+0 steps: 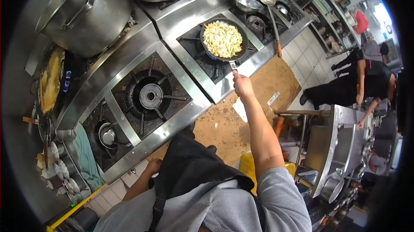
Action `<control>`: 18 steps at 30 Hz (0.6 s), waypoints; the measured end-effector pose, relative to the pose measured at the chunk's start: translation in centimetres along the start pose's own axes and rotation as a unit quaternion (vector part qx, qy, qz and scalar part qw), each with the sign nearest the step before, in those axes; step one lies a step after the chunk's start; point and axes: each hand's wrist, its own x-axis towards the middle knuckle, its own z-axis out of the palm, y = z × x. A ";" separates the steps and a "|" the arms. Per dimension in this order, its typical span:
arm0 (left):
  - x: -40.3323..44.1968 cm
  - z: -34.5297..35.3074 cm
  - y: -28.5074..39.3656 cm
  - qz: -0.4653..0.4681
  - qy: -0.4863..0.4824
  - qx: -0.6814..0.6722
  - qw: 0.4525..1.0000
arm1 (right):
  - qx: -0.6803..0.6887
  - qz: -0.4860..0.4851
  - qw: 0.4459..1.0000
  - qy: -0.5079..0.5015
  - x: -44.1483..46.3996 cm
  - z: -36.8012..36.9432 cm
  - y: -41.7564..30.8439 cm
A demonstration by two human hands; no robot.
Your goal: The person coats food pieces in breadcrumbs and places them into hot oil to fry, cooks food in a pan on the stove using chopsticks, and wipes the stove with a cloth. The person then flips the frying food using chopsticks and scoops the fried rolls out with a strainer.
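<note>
My right hand is wrapped round the handle of a frying pan, which rests over a burner on the right-hand stove. Chopped vegetables, pale with green and orange bits, fill the pan. Blue flame shows at the pan's lower left edge. My left hand hangs low beside the black apron, near the front edge of the left stove. Its fingers are too small and partly hidden to read, and nothing visible is in it.
Large metal pots stand at the back left. A long-handled ladle lies across the stove near a metal bowl. Cardboard covers part of the floor. At the right, people in dark clothes stand by a steel counter.
</note>
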 end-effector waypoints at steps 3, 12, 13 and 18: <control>1.1 0.1 -0.7 0.008 -0.012 -0.007 1.000 | 0.031 -0.020 0.999 0.009 -3.6 -3.0 0.7; 5.7 1.0 -0.5 0.045 -0.070 0.009 0.996 | -0.037 -0.022 0.992 0.119 -15.4 -15.7 11.3; 5.8 0.6 0.2 0.048 -0.072 0.018 0.996 | -0.019 0.013 0.992 0.124 -16.9 -16.9 13.1; 5.2 -0.6 6.2 0.085 -0.006 0.032 0.996 | -0.045 -0.021 0.980 0.195 -19.5 -18.9 19.2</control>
